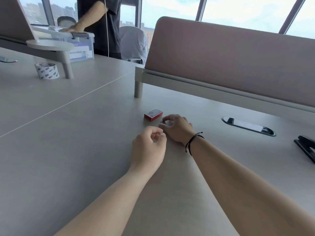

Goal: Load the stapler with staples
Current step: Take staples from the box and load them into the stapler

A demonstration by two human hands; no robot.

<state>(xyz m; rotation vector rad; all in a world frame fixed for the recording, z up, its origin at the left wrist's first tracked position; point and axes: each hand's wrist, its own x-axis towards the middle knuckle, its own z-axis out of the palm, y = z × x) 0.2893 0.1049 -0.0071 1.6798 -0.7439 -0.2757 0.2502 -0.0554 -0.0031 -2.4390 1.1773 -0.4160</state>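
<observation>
A small red staple box (153, 114) lies on the grey table (85, 150), just beyond my hands. My right hand (177, 128) rests on the table right behind the box, its fingers curled around a small grey piece (167, 123) that looks like the box's inner tray of staples. My left hand (148, 147) is just in front of it, thumb and forefinger pinched close to the right hand; whether anything sits in the pinch is hidden. The black stapler (305, 148) lies far off at the right edge of the table, apart from both hands.
A desk divider (230, 62) stands behind the box on a leg (138, 89). An oval cable port (248, 126) sits to the right. A tape roll (47, 70), a shelf post (67, 65) and a clear storage bin (80, 46) are at back left, where another person stands.
</observation>
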